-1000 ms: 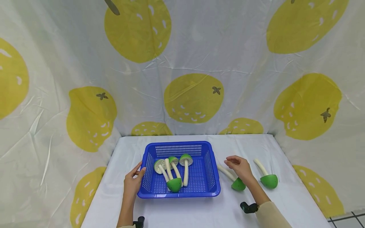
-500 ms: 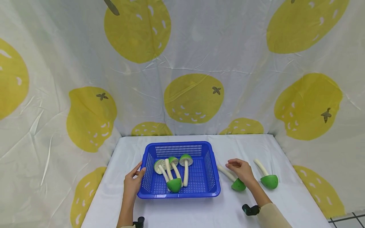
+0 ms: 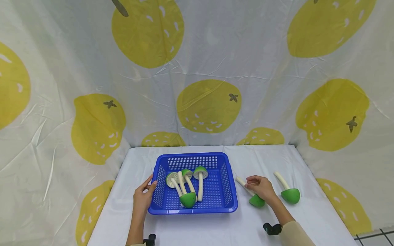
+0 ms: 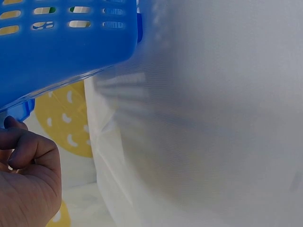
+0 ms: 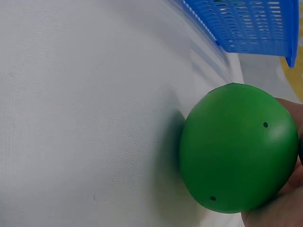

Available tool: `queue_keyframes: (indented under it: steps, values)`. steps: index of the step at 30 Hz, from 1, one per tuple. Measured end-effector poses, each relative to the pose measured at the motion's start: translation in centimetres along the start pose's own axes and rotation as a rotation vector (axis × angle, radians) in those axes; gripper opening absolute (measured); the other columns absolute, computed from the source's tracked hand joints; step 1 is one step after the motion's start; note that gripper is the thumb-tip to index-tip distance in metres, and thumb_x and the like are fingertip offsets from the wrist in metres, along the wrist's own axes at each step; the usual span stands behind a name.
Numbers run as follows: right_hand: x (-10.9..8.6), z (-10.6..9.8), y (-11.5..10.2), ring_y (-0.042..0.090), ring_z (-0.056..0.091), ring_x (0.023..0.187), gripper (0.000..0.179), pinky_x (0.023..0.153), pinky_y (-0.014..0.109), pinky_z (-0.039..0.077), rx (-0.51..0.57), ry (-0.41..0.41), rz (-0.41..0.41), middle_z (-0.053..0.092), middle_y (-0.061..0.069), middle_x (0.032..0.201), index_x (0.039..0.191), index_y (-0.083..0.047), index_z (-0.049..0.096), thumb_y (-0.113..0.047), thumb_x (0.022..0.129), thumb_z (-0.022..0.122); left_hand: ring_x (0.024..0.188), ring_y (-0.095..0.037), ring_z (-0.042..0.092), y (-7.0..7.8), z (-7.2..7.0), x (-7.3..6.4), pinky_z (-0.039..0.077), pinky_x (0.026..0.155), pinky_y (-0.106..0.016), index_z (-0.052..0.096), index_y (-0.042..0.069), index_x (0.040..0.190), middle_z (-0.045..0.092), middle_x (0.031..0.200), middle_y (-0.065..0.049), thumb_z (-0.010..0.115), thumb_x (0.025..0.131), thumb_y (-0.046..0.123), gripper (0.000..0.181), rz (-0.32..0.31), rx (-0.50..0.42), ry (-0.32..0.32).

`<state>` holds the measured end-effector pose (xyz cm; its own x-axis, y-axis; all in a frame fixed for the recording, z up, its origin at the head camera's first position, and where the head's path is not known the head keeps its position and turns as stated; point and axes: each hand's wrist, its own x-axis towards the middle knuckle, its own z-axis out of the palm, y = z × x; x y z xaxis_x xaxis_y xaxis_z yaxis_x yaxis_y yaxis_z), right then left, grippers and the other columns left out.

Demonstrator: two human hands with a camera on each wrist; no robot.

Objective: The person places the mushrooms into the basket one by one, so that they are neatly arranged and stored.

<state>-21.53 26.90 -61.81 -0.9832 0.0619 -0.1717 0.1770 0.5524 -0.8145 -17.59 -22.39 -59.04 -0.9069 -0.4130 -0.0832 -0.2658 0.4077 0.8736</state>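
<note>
My left hand point(image 3: 144, 196) holds the left rim of a blue plastic basket point(image 3: 192, 211), thumb and fingers at its edge. In the left wrist view, curled fingers point(image 4: 28, 151) sit just under the rim. On the right, my right hand point(image 3: 261, 188) pinches the white stem of a green-capped toy mushroom point(image 3: 257, 201) lying right of the basket. Its round cap point(image 5: 236, 146) fills much of the right wrist view and hides most of the fingers. Another toy mushroom point(image 3: 290, 195) lies farther right, stem pointing away. Inside the basket are several more, one with its cap point(image 3: 188, 200) towards me.
A white cloth covers the table point(image 3: 197, 232). Behind it and at both sides hangs a pale curtain point(image 3: 264, 102) printed with yellow lemons. Grey tiles point(image 3: 377, 237) show at the lower right corner.
My right hand has come down and slightly right onto the mushroom's stem, and the stem's tip has shifted a little right. The left hand and basket stay put.
</note>
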Motion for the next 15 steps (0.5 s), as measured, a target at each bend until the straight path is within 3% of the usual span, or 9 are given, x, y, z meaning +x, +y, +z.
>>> queue_keyframes:
  steps: [8, 15]
  values:
    - [-0.15, -0.08, 0.66, 0.022, 0.07, 0.097, 0.034, 0.087, 0.042, 0.055, -0.021, 0.012, 0.03, 0.076, 0.007, 0.104, 0.117, -0.005, 0.073, -0.025, 0.09, 0.081, 0.102, -0.025, 0.055, -0.05, 0.09, 0.07, 0.044, 0.083, -0.035, 0.059, 0.026, 0.147, 0.064, 0.096, -0.007, 0.065, 0.097, 0.054, 0.058, 0.007, 0.0, 0.006]
    - [-0.37, -0.51, 0.88, 0.019, 0.07, 0.093, 0.037, 0.077, 0.03, 0.052, -0.042, 0.013, 0.026, 0.076, 0.007, 0.102, 0.114, -0.004, 0.074, -0.026, 0.087, 0.084, 0.1, -0.024, 0.055, -0.09, 0.04, 0.05, 0.043, 0.08, -0.033, 0.059, 0.027, 0.147, 0.064, 0.098, -0.006, 0.065, 0.097, 0.056, 0.058, 0.003, 0.0, 0.001]
